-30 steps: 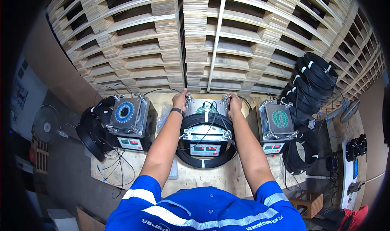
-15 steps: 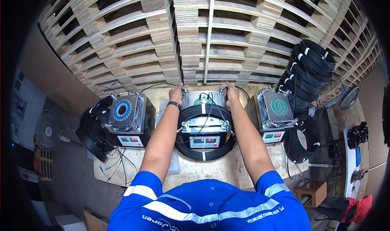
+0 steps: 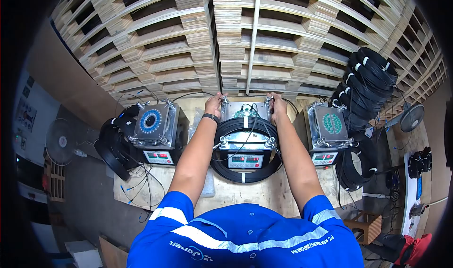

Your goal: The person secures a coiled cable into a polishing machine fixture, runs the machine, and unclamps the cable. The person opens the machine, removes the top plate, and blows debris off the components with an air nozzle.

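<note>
The middle machine (image 3: pixel 246 140) is being flanked by both hands at its far corners. At its far left corner, the left hand (image 3: pixel 214 105), banded by a dark wristband (image 3: pixel 212 117), is being set beside a metal post (image 3: pixel 225 100) with its fingers bent. At its far right corner, the right hand (image 3: pixel 278 107) is being placed likewise beside a second post (image 3: pixel 268 99). Whether either post is being gripped or only touched cannot be told.

A black cable coil (image 3: pixel 229 126) is being borne by the middle machine: its upper part is being laid across the top, and its lower part is being hung below the display panel (image 3: pixel 245 162). Thin cables are being draped over the coil from green connectors (image 3: pixel 245 113) on the machine's top.

To the left of the middle machine, a second machine (image 3: pixel 153 135) is being topped by a ring of blue connectors (image 3: pixel 150 121). To its right, a third machine (image 3: pixel 325 136) is being seen, with stacked coils (image 3: pixel 363 89) farther out. All three machines are being supported by a wooden table (image 3: pixel 236 195). Beyond the middle machine, the view is being filled by stacked pallets (image 3: pixel 188 41).
</note>
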`<control>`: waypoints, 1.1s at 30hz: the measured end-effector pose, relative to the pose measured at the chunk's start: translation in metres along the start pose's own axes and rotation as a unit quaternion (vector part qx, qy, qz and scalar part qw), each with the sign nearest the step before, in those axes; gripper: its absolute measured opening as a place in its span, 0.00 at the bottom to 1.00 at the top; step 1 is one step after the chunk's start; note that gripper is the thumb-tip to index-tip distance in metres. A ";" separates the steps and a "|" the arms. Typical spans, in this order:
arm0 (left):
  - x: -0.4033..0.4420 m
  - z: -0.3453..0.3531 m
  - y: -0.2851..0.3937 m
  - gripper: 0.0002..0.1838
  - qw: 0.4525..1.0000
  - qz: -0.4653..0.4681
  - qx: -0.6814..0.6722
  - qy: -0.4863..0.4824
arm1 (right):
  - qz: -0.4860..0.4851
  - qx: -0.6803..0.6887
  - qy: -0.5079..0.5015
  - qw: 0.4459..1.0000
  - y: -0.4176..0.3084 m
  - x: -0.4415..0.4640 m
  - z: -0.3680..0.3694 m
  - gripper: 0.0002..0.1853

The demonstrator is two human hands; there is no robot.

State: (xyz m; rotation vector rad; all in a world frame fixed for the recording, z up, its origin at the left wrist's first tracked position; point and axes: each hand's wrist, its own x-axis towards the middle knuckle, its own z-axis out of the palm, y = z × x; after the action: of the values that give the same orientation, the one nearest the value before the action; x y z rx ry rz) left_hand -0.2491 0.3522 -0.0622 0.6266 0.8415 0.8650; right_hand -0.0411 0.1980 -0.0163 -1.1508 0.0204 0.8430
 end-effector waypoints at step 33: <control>-0.007 0.006 0.016 0.15 0.981 -0.023 0.183 -0.066 | -0.020 -0.031 -0.038 0.999 0.013 0.019 -0.014 0.12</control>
State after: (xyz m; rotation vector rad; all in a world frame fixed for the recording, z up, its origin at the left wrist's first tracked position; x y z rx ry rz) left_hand -0.2525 0.3535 -0.0441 0.9722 0.8974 0.6217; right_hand -0.0301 0.1994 -0.0405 -1.1734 -0.0927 0.8564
